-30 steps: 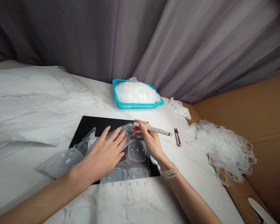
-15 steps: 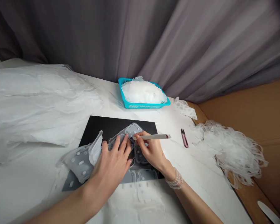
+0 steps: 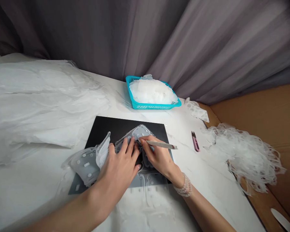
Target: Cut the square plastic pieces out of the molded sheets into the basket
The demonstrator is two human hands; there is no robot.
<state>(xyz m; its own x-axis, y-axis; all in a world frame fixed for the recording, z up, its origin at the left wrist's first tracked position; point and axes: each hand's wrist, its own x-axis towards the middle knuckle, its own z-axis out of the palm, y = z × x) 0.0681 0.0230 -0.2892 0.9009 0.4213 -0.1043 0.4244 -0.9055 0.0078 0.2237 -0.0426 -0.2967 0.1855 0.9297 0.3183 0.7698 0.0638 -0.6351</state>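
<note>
My left hand lies with fingers spread, pressing a translucent silicone-like sheet with moulded rounded shapes against a black mat. My right hand, closed in a pen grip, holds a slim pale-handled tool. Its tip meets the sheet just beyond my left fingertips; the tip is too small to make out. Left of my left hand, part of the sheet lies over the mat, and a whitish flap stands up. More sheet hangs toward me below my wrists.
A turquoise basket heaped with white translucent pieces stands at the back. Pink thread snips lie to the right, beside a tangle of clear trimmings near a cardboard box. Stacked translucent sheets cover the left side.
The whole view has shifted slightly, so things appear a little farther right and higher. The tool's rear end has dipped. Both hands stay at the same part of the sheet.
</note>
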